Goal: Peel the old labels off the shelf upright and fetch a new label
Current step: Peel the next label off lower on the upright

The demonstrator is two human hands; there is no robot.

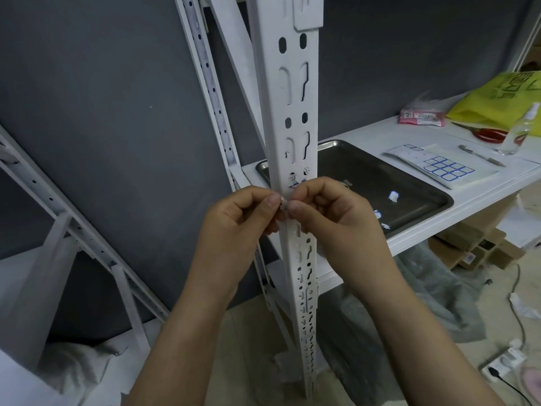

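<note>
The white slotted shelf upright (295,106) runs down the middle of the view. Torn remains of old labels (298,178) with blue edges and handwriting cling to it just above my hands. My left hand (234,215) and my right hand (330,212) meet in front of the upright, thumbs and forefingers pinching one small crumpled label scrap (284,206) between them. A sheet of new blue-bordered labels (442,165) lies on the white shelf (380,133) to the right. A steel tray (415,186) on that shelf holds several peeled scraps.
On the shelf's right end lie a pen (480,155), red scissors (489,133), a clear spray bottle (521,130), a pink packet (421,117) and a yellow bag (503,98). Cardboard boxes (474,247), plastic wrap and a power strip (503,361) sit on the floor.
</note>
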